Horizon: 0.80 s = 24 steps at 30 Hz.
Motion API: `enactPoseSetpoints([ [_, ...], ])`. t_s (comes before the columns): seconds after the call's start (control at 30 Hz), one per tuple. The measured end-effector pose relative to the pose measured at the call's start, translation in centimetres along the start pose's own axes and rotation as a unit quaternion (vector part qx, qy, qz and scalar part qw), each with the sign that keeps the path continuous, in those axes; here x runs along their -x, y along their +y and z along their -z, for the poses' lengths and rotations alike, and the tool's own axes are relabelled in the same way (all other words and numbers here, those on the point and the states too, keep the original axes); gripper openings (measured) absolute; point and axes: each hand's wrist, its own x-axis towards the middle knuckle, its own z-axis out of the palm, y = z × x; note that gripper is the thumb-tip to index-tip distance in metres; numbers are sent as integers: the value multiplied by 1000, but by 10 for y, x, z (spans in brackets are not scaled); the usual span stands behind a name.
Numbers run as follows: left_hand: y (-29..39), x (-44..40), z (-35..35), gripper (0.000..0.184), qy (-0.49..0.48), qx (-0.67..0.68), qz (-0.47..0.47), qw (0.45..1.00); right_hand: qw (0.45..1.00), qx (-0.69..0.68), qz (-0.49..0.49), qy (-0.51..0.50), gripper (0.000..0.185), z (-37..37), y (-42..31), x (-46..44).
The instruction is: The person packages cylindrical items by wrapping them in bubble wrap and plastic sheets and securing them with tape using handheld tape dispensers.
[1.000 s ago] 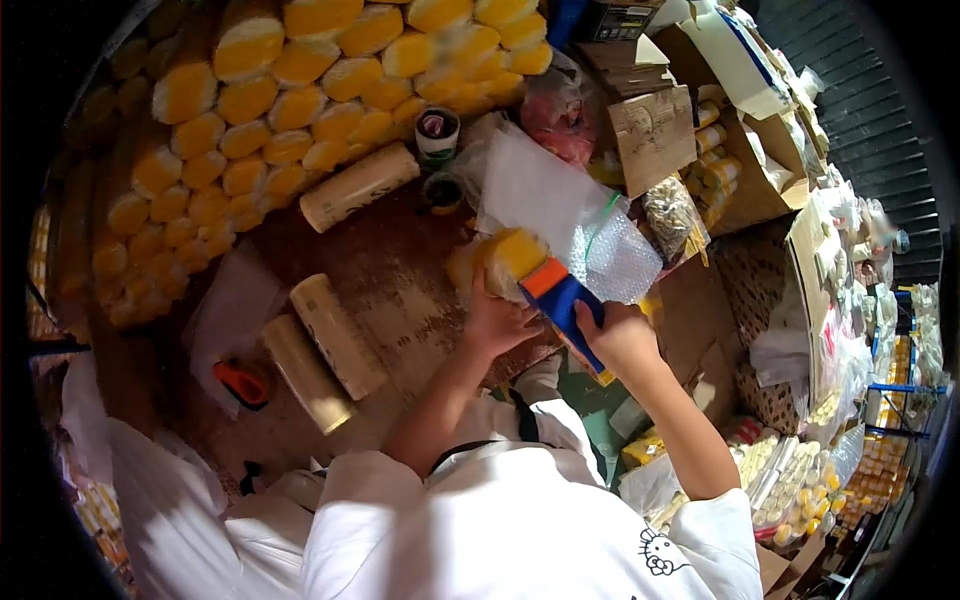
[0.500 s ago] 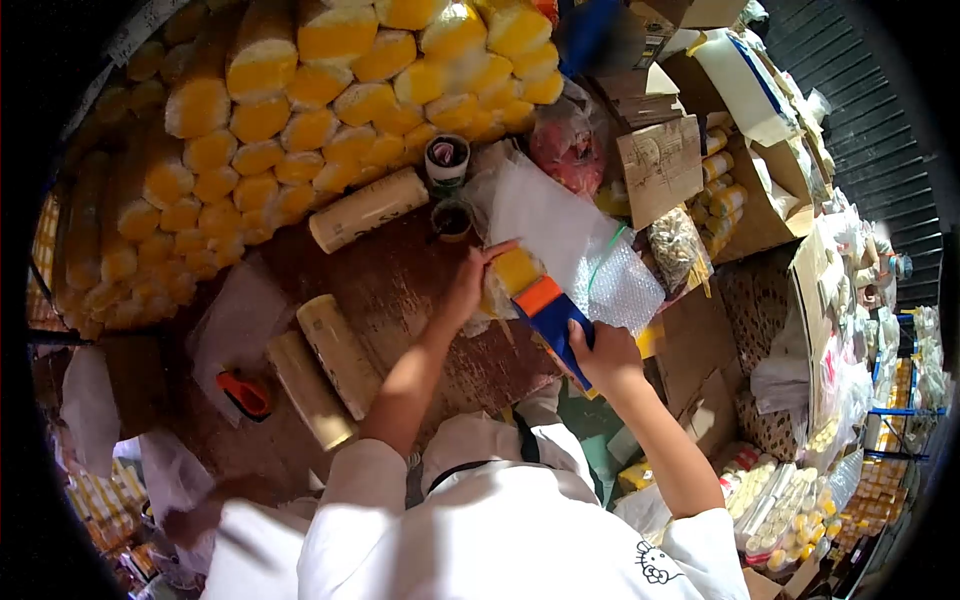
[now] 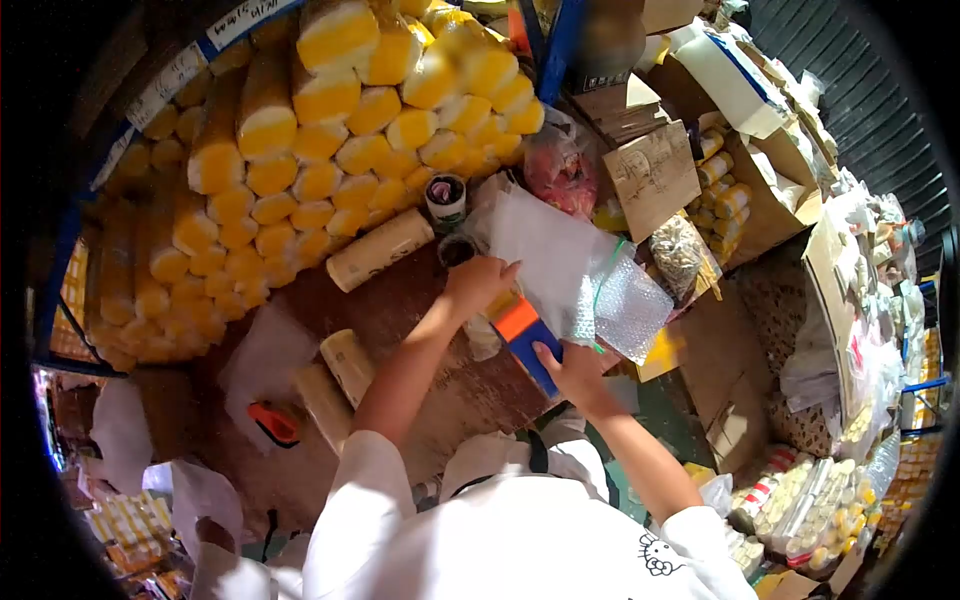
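Head — right hand (image 3: 580, 378) grips block (image 3: 530, 345)

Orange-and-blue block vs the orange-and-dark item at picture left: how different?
The orange-and-blue block is held by the right hand; the orange-and-dark item lies loose. The block is straight-edged; the item, rounded. The block pairs orange with blue, the item orange with dark. Both show bright orange.

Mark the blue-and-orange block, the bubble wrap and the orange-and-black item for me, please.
Blue-and-orange block (image 3: 529, 347): head view, on its blue part, near the orange end.
Bubble wrap (image 3: 635, 312): head view, on the middle of the clear sheet.
Orange-and-black item (image 3: 273, 423): head view, around its middle.
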Motion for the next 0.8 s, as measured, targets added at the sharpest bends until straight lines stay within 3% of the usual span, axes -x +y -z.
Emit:
enactPoseSetpoints([
  [0.03,3,6,0,50,44,-36,6,998,1000,-7,1,3,57,-11,10,0],
  [0.1,-1,7,-3,48,52,-24,4,998,985,-174,10,15,55,-44,40,-5],
  [0.17,-5,11,-4,47,92,-10,-45,995,978,-200,29,57,55,-63,44,-7],
  [0.23,-7,13,-2,47,85,-32,-29,995,961,-247,69,101,56,-78,46,-12],
  [0.37,-24,14,-1,48,121,-49,-30,991,958,-283,18,44,58,-49,18,-11],
  [0.47,-26,13,0,49,102,-39,47,993,995,-95,-15,5,58,-29,29,-4],
  [0.6,-22,10,0,49,111,-9,37,993,992,-89,35,87,56,-10,89,29],
  [0.67,-23,6,-5,48,99,-16,34,994,993,-8,-85,87,52,-8,99,46],
  [0.73,-17,2,-6,48,91,-24,24,995,993,-9,-87,77,54,-5,95,48],
  [0.8,-9,9,-9,45,155,-41,-15,987,995,25,-82,46,62,-9,96,42],
])
